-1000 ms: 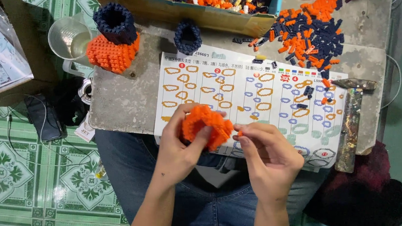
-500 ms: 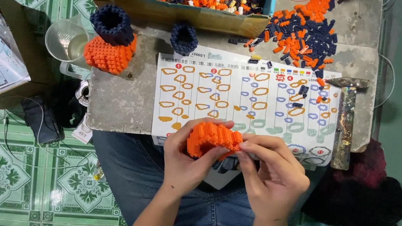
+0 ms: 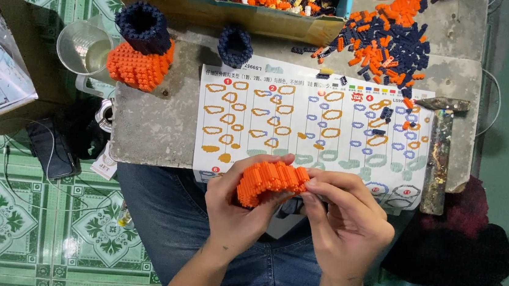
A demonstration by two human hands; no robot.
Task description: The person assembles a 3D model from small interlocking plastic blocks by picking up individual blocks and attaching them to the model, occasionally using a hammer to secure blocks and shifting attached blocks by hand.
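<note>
— Over the lap, just off the near edge of the stone slab (image 3: 157, 134), that's where the orange brick piece (image 3: 270, 182) is: a curved, half-built wall of tiny blocks. The left hand (image 3: 233, 212) cups it from below, fingers curled tight around it. The right hand (image 3: 346, 221) pinches at its right end, fingertips pressed close, seemingly seating a small block, though I can't make out the block itself.

— So mid-assembly?

— I'd judge so. The next block would call for a firm, square press while the left hand braces the wall so it doesn't flex apart.

— What's around?

— The instruction sheet (image 3: 305, 123) lies just beyond the hands, a few loose bricks on it. Farther back, a pile of loose orange and navy bricks (image 3: 386, 44), a cardboard tray (image 3: 217, 11) full of more, a small navy ring (image 3: 235, 45), and a finished navy-on-orange stack (image 3: 140, 50) beside a clear plastic cup (image 3: 82, 48). A hammer (image 3: 439, 147) rests at the right edge. Nothing blocks the hands
</note>
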